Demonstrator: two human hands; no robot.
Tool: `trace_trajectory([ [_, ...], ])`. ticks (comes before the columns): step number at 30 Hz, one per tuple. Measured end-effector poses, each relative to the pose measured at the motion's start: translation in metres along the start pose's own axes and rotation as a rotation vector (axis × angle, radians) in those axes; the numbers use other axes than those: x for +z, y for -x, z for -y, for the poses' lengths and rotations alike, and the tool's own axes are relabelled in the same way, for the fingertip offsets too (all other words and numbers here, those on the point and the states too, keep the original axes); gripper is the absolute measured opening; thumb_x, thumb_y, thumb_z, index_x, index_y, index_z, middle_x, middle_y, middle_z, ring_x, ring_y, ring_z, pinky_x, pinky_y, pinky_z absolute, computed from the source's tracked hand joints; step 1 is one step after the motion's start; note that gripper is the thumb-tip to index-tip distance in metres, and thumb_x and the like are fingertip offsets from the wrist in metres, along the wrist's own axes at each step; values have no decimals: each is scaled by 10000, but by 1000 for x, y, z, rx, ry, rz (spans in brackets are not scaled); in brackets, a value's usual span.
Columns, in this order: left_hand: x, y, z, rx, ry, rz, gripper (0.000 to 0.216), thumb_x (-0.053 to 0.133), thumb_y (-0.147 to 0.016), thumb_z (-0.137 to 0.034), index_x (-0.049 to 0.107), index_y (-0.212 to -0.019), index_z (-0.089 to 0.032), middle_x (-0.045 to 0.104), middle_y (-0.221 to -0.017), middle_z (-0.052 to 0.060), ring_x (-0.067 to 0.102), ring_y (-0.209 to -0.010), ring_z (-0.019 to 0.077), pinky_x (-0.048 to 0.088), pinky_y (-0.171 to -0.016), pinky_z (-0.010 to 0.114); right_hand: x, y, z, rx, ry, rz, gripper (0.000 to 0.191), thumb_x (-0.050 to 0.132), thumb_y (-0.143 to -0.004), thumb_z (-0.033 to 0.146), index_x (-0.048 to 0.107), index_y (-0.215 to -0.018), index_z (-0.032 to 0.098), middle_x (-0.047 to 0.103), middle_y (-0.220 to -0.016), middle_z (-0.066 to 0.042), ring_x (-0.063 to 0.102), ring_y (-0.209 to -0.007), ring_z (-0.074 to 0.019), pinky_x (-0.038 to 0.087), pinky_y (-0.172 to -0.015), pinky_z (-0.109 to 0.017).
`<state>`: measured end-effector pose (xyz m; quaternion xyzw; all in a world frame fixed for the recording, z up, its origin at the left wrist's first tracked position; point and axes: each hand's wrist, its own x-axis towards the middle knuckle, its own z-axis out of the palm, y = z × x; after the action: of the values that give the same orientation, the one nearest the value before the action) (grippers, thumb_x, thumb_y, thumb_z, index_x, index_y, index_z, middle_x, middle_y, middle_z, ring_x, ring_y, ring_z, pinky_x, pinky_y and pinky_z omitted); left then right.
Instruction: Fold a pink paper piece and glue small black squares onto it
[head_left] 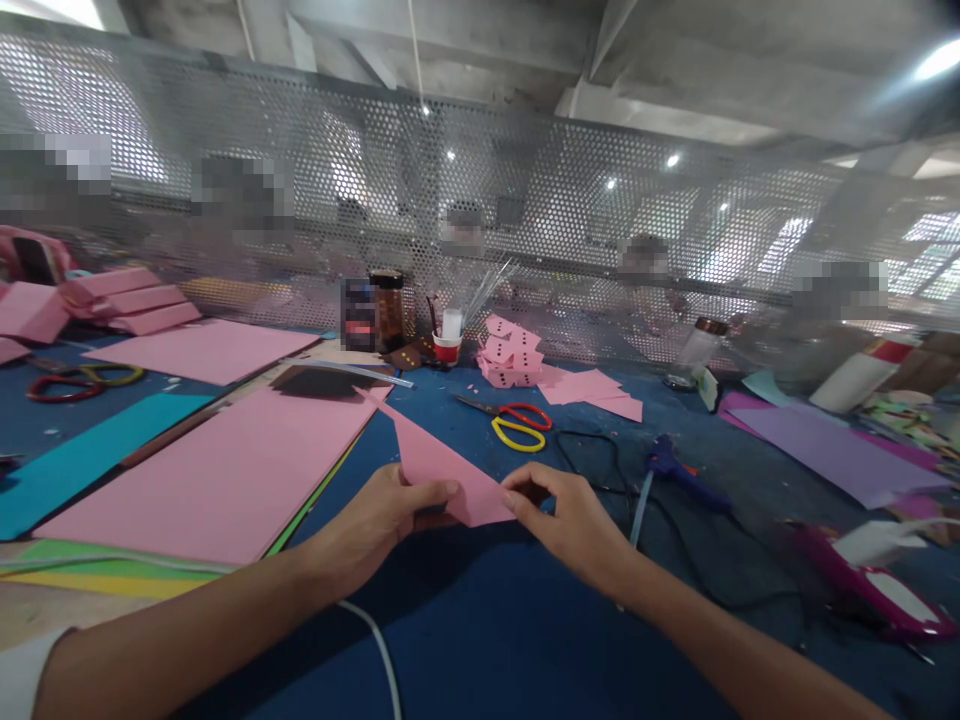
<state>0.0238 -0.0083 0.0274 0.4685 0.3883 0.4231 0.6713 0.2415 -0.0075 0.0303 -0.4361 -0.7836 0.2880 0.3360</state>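
A folded piece of pink paper point(442, 465) is held up over the blue table, its long thin tip pointing up and to the left. My left hand point(394, 515) pinches its lower left part, thumb on top. At the paper's right corner, the thumb and fingertips of my right hand point(555, 515) are closed on the edge. Just beyond the paper lie scissors point(517, 425) with one red and one yellow handle loop. A stack of large pink sheets point(217, 470) lies left of my left hand.
A blue glue gun point(682, 475) with a black cord lies to the right, near a magenta device point(870, 585). Dotted pink paper pieces point(510, 352) stand before a perforated metal screen point(420, 190). Purple sheets point(840, 450) lie far right; a second pair of scissors point(71, 385), far left.
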Motion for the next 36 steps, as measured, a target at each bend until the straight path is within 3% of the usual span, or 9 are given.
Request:
trace_trajectory([
  [12,-8,-6,5,-51,-47,-38,196,727,-724,-301,713,-822,-132,695,-861,80,632,-847,200,539,-830,351,-2,-2,-4,7,-50,-34,138,530,-878,258,656,-895,204,660,-813,12,581,-733,-121,436,-667,-205],
  [19,-15,-7,2,-7,-116,-64,207,658,-788,-362,651,-765,-156,698,-922,81,630,-929,225,510,-868,381,-15,-8,-7,15,-63,-162,140,543,-870,287,646,-910,202,658,-825,10,590,-733,-123,447,-675,-212],
  [25,-25,-13,-3,110,-404,-133,301,548,-840,-462,611,-753,-181,682,-787,38,620,-783,188,504,-765,323,-48,-18,-13,-26,-52,-393,171,542,-866,310,638,-921,180,657,-800,-9,595,-698,-136,456,-659,-233],
  [29,-33,-25,-13,203,-690,-172,424,455,-868,-507,589,-634,-180,643,-649,23,600,-652,173,470,-675,290,-62,-26,-26,-38,-92,-507,179,543,-855,319,632,-910,175,657,-797,-20,606,-679,-147,474,-659,-251],
  [32,-37,-45,-28,267,-944,-154,470,427,-869,-509,563,-562,-181,601,-557,19,571,-561,168,426,-599,281,-63,-31,-35,-38,-123,-507,185,542,-847,326,631,-903,173,655,-801,-27,616,-680,-157,485,-659,-262],
  [36,-41,-95,-47,450,-1114,-176,314,505,-817,-460,585,-675,-191,628,-621,10,581,-598,181,407,-605,282,-59,-31,-39,-28,-98,-496,187,538,-841,320,636,-917,180,665,-813,-30,612,-693,-163,480,-673,-270],
])
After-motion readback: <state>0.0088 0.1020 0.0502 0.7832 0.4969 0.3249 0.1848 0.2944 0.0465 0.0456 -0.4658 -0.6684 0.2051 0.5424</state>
